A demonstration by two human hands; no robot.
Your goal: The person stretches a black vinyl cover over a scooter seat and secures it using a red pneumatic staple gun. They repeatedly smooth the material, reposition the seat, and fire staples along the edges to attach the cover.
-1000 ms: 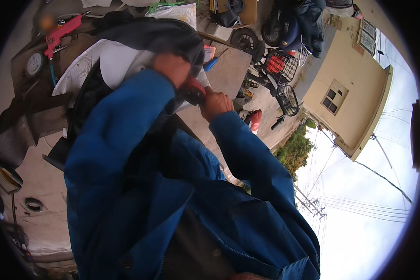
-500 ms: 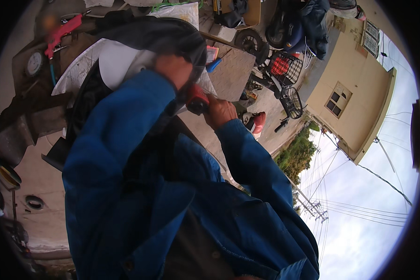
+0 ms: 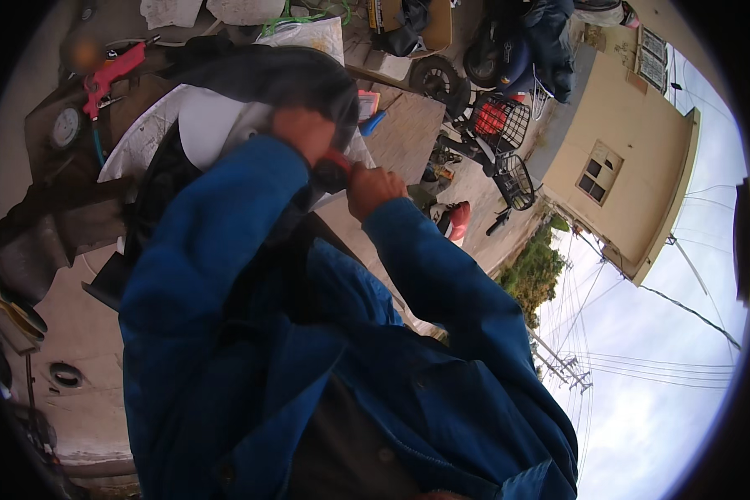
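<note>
My left hand [image 3: 304, 133] is raised against a black tyre-like rubber piece [image 3: 267, 75] that curves over a white scooter body panel [image 3: 204, 125]. My right hand [image 3: 373, 188] is closed around a tool with a red and black handle [image 3: 335, 167], which runs between the two hands. The left fingers seem to touch the tool's far end, but blur hides the contact. Blue jacket sleeves [image 3: 225, 275] fill the lower middle of the view.
A red power tool [image 3: 108, 73] lies on a workbench at upper left. A wooden board [image 3: 408, 125], a loose wheel [image 3: 437, 79], parked bicycles with wire baskets [image 3: 504, 133] and a red helmet [image 3: 458, 218] stand beyond. A beige building [image 3: 625, 167] rises at right.
Both hands have stayed together on the tool by the tyre, shifting only slightly. The view has tilted a little.
</note>
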